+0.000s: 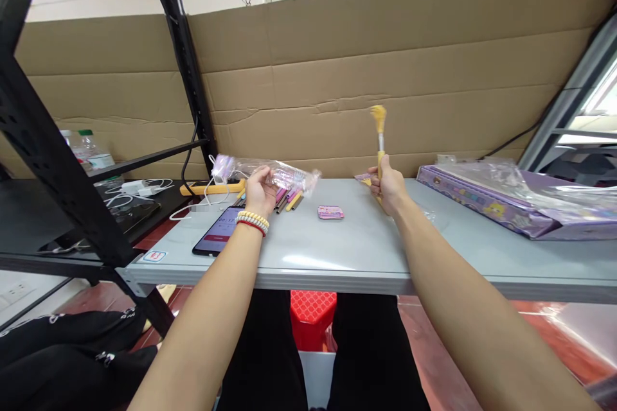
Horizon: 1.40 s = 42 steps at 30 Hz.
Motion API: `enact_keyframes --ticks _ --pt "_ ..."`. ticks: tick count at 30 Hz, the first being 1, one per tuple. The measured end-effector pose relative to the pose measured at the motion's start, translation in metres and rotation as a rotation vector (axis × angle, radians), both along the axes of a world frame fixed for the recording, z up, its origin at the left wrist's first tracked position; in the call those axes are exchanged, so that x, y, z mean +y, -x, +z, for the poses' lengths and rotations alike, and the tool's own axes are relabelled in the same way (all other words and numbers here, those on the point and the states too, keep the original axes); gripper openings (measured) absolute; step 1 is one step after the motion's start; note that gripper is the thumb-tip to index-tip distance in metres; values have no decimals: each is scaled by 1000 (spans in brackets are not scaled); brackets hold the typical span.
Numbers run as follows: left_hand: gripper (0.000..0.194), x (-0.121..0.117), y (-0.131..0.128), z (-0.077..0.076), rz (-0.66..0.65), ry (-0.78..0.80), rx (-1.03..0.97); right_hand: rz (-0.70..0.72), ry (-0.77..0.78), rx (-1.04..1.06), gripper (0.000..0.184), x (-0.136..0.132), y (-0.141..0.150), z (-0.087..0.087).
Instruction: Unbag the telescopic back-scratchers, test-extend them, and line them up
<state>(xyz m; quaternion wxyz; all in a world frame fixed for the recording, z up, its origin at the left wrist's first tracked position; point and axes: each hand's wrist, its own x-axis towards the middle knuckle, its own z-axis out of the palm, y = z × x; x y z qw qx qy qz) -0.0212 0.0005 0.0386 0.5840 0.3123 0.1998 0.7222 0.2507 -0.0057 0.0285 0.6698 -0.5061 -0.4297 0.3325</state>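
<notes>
My right hand (389, 186) is closed round the yellow handle of a makeup brush (379, 121), held upright with its yellow bristles on top and a silver collar below them. A small purple-and-yellow piece (363, 179) sticks out at the left of that hand; its kind is unclear. My left hand (261, 191) grips a clear plastic bag (289, 174) with purple and white things inside, blurred. Below the bag, several thin coloured sticks (288, 199) lie on the grey table (337, 250). Between my hands sits a small stack of pink-purple cards (330, 212).
A phone (218, 231) showing a timer lies left of my left hand, near a yellow-orange object (212, 188) and a white cable. At the right is a purple box (496, 199) with clear plastic on it. A black shelf post (62, 115) stands left; cardboard (385, 70) backs the table.
</notes>
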Motion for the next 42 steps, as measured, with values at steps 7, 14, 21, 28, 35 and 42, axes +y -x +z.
enact_keyframes --ticks 7,14,21,28,35,42 --pt "13 -18 -11 -7 -653 -145 685 347 -33 109 52 -17 22 6" --pt "19 -21 -25 -18 -862 -228 1040 501 -133 -8 64 -23 54 -1" --pt "33 -13 -32 -19 -441 -186 794 575 -57 -213 61 -21 54 -4" --pt "22 -8 -30 -20 -245 -150 856 -113 130 -754 39 -5 31 -10" --pt "18 -7 -29 -20 -200 -119 887 -184 506 -1142 25 2 10 -22" --pt "16 -8 -29 -21 -235 -124 969 -180 621 -1194 21 2 10 -23"
